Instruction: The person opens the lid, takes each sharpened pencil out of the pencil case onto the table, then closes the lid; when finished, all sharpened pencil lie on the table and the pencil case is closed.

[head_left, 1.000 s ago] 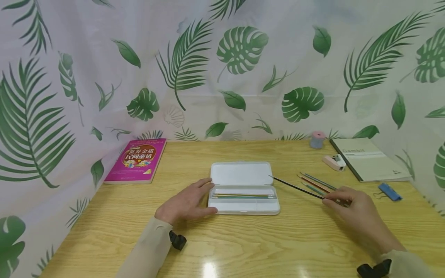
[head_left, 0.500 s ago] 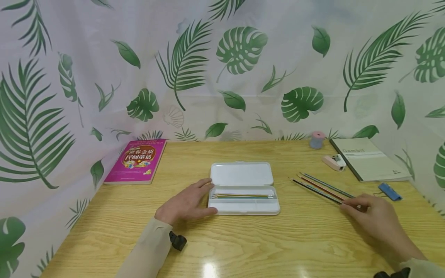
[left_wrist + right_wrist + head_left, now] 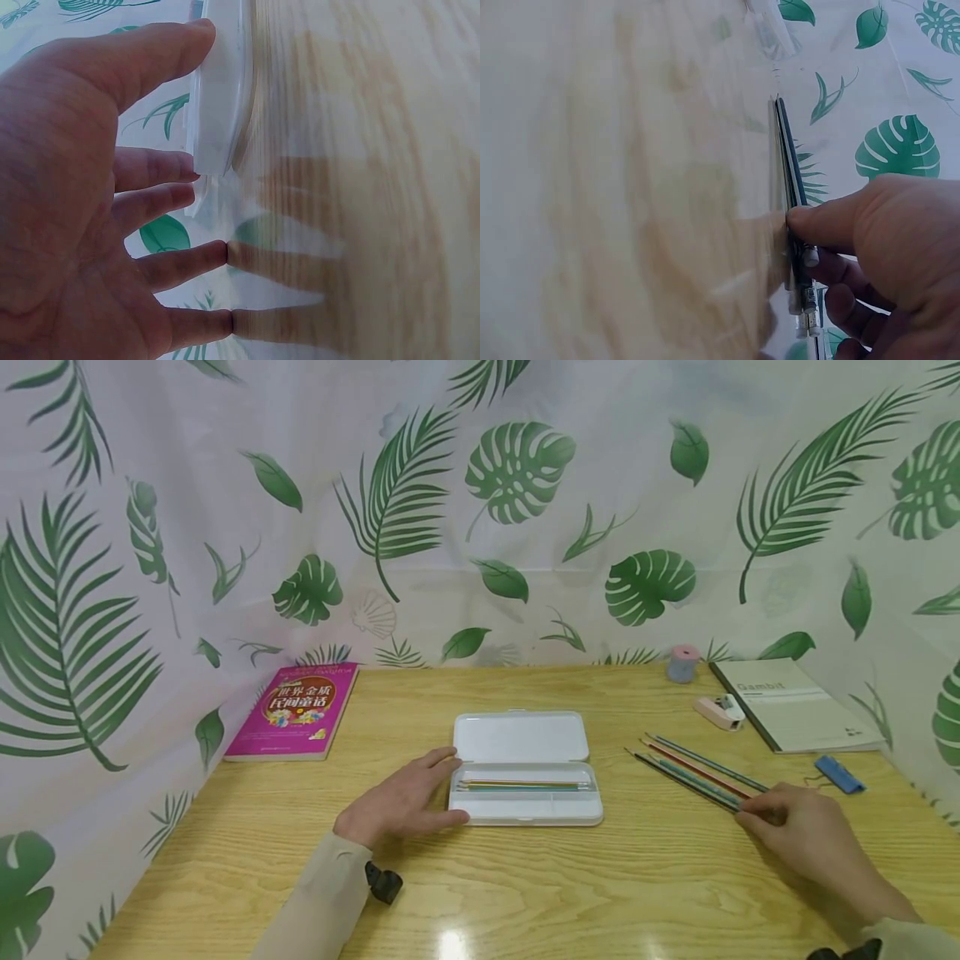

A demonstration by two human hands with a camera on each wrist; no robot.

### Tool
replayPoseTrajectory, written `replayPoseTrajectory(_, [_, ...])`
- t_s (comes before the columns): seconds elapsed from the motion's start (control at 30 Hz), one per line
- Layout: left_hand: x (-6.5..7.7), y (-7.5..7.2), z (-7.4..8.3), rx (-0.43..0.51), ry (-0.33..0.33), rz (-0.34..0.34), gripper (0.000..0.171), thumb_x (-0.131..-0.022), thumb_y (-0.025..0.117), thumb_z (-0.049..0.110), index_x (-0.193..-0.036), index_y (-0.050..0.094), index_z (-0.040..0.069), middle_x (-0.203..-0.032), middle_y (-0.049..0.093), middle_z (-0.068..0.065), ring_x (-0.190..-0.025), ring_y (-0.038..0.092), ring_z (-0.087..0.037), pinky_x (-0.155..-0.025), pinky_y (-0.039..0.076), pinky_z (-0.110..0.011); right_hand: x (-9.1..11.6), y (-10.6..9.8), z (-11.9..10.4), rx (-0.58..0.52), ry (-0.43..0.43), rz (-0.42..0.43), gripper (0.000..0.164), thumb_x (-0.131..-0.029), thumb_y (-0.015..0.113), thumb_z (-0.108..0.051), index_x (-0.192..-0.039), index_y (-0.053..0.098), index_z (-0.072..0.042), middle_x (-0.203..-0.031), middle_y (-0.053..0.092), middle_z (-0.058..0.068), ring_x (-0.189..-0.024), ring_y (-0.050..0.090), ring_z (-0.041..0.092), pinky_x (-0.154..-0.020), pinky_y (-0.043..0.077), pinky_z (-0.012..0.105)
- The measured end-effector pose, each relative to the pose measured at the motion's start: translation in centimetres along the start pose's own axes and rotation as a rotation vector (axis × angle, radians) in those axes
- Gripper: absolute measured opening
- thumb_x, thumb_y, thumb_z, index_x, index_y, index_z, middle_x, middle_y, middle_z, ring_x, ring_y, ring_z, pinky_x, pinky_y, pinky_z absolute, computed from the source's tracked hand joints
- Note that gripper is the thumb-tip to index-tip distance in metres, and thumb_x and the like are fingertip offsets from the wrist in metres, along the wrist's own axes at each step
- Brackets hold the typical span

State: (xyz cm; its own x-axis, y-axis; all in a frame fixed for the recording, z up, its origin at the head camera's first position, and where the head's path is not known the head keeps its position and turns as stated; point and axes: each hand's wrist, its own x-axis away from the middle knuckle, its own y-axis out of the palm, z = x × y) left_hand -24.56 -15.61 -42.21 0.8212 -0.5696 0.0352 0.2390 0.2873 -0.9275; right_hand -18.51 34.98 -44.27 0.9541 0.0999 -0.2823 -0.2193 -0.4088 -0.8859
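Observation:
A white pencil case [image 3: 525, 811] lies open in the middle of the table, with several pencils [image 3: 517, 784] in its back compartment. My left hand [image 3: 401, 802] rests at its left side, fingers spread and thumb at the front corner. On the right, a black pencil [image 3: 682, 780], a green pencil [image 3: 693, 779], a red pencil [image 3: 697, 767] and a blue pencil [image 3: 712, 764] lie side by side. My right hand [image 3: 802, 827] pinches a pencil near its blunt end; in the right wrist view the thumb [image 3: 817, 225] presses on a dark one.
A pink book [image 3: 292, 712] lies at the back left. Toward the right are a pink-topped cylinder [image 3: 682, 665], a small pink stapler [image 3: 720, 712], a notebook [image 3: 806, 706] and a blue binder clip [image 3: 840, 774]. A leaf-patterned curtain [image 3: 555, 543] stands behind the table.
My right hand has carried the black pencil from beside the case rightward to the other pencils, where it now lies, and the green one shows more. My left hand has stayed still.

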Motion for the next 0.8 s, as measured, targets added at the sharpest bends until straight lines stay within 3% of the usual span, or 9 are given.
replayPoseTrajectory(0.1, [0.0,0.0,0.0,0.001,0.000,0.000,0.084,-0.090,0.066,0.055,-0.153,0.038,0.008,-0.161,0.029,-0.009,-0.144,0.034,-0.030,-0.116,0.033,-0.045,0.0,-0.1,-0.1,0.009,-0.010,-0.011,0.007,-0.081,0.082,-0.018,-0.085,0.079,-0.012,-0.080,0.066,-0.005,-0.071,0.061,0.019,-0.059,0.047,0.033])
replayPoseTrajectory(0.47, [-0.1,0.0,0.0,-0.001,-0.013,-0.009,0.085,-0.090,0.066,0.056,-0.154,0.037,0.009,-0.161,0.028,-0.007,-0.144,0.033,-0.029,-0.116,0.032,-0.045,-0.3,-0.6,-0.6,0.001,0.021,-0.054,0.011,-0.083,0.080,-0.023,-0.089,0.080,-0.013,-0.087,0.070,0.002,-0.075,0.063,0.021,-0.062,0.050,0.040])
replayPoseTrajectory(0.67, [-0.1,-0.1,0.1,0.004,-0.006,-0.007,0.085,-0.090,0.066,0.055,-0.154,0.037,0.008,-0.161,0.028,-0.009,-0.144,0.033,-0.030,-0.116,0.033,-0.046,-0.7,-0.7,-1.7,-0.036,0.005,0.010,0.009,-0.085,0.080,-0.026,-0.087,0.080,-0.017,-0.080,0.067,-0.006,-0.066,0.053,0.007,-0.055,0.042,0.027])
replayPoseTrajectory(0.8, [-0.1,-0.1,0.1,0.009,-0.008,-0.008,0.085,-0.090,0.066,0.055,-0.154,0.037,0.008,-0.161,0.028,-0.008,-0.144,0.033,-0.029,-0.116,0.032,-0.045,-1.2,-0.5,-2.9,-0.062,-0.010,0.031,0.009,-0.084,0.081,-0.025,-0.087,0.079,-0.017,-0.078,0.066,-0.008,-0.062,0.045,0.004,-0.053,0.037,0.024])
